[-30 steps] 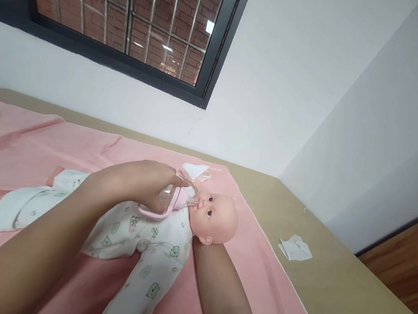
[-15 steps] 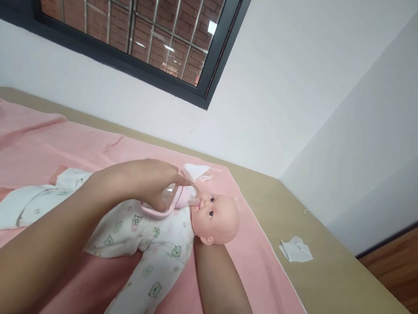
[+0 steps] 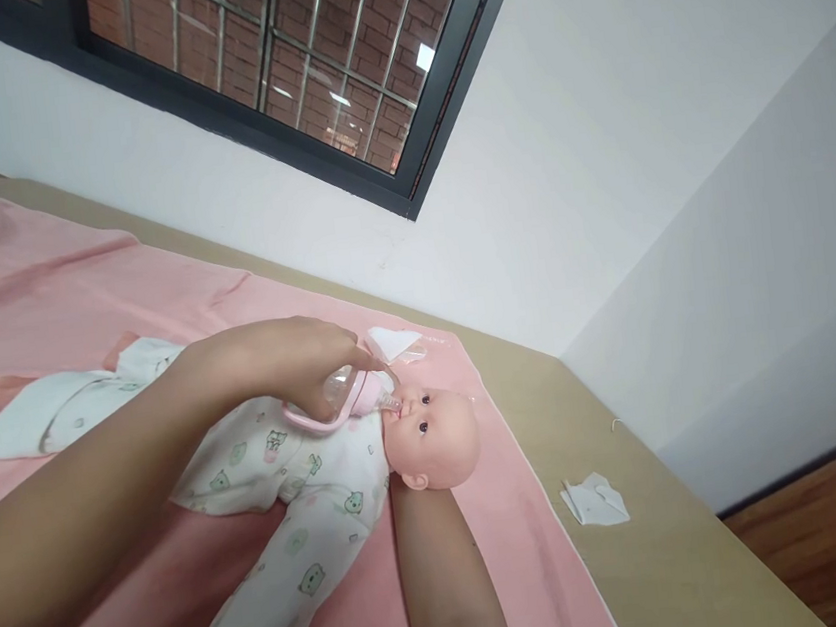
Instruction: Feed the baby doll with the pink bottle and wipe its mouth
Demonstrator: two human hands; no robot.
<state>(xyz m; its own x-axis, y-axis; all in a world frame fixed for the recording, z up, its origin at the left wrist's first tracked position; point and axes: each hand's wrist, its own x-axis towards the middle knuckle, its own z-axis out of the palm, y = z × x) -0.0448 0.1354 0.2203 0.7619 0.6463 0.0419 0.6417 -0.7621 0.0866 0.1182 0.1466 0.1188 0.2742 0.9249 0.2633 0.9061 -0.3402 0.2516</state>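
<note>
"Where's the bottle?"
"Centre frame! Left hand [image 3: 307,361] wrapped around the baby bottle [image 3: 362,397], teat right at the doll's [image 3: 331,474] mouth!"
"And the right hand?"
"Hidden, so I can't tell its grip. Its forearm [image 3: 445,572] runs under the head, over the pink blanket [image 3: 524,543], lower centre!"

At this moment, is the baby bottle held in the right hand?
No, the left hand holds the bottle, and the right forearm goes under the doll's head.

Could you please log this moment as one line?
doll: face up on pink cloth | left hand: holding bottle | teat: at doll's mouth | right forearm: behind doll's head, hand not clearly visible
</note>
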